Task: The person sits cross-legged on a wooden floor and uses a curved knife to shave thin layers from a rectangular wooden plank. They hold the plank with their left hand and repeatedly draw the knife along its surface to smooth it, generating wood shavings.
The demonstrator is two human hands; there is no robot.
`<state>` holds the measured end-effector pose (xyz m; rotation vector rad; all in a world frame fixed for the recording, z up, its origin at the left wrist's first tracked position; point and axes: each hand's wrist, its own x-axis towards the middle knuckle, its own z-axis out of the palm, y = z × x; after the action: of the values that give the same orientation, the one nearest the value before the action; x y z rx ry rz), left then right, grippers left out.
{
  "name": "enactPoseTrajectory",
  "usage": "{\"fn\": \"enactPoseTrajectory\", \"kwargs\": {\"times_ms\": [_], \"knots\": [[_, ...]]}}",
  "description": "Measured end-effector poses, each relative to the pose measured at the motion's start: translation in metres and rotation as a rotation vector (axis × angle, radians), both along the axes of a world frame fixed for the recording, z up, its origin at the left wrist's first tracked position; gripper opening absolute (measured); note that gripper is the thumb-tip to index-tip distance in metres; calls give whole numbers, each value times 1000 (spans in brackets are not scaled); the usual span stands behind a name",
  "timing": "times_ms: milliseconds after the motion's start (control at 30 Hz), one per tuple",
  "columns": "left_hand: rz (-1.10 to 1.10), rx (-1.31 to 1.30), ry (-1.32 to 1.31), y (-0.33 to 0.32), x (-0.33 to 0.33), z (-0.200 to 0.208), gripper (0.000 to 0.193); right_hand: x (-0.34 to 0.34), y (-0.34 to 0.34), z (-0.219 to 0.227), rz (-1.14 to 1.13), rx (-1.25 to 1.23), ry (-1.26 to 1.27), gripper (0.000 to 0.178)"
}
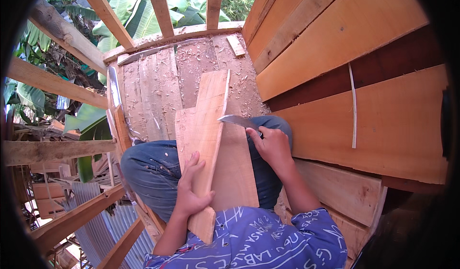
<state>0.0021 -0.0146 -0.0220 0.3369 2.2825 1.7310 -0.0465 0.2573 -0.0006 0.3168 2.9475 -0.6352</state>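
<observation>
My left hand (pixel 192 188) is closed around the lower part of a long, pale wooden board (pixel 207 125). The board is cut to a shape with a narrower lower end, and it leans up and away from my body. A wider flat board (pixel 235 166) lies beneath it across my lap. In my right hand (pixel 269 145) is a knife, whose curved steel blade (pixel 238 121) points left. The blade's tip is at the right edge of the held board, close to its upper half; whether it touches the wood I cannot tell. My fingers hide most of the knife's handle.
Wood shavings lie scattered over the plank floor (pixel 160 82), with a small wood offcut (pixel 235 45) near the far edge. An orange-brown plank wall (pixel 330 43) rises on the right. Open wooden rails (pixel 57 90) stand left, with banana leaves (pixel 139 15) and corrugated sheets (pixel 91 221) beyond.
</observation>
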Motion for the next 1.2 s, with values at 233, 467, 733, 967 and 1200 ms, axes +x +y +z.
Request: {"fn": "enactPoseTrajectory", "kwargs": {"times_ms": [233,467,733,967,1200], "knots": [[-27,-31,6,0,3,0,77,6,-5,11,21,-125,-13,52],[-35,-63,17,1,-3,3,78,16,-2,11,36,-264,-60,51],[32,55,-55,1,-1,-1,66,15,-21,13,92,-287,-99,50],[12,43,-45,2,0,-3,65,15,-10,-5,30,-662,33,27],[14,21,-44,2,0,-2,65,15,-9,0,-139,-1179,-258,23]]}}
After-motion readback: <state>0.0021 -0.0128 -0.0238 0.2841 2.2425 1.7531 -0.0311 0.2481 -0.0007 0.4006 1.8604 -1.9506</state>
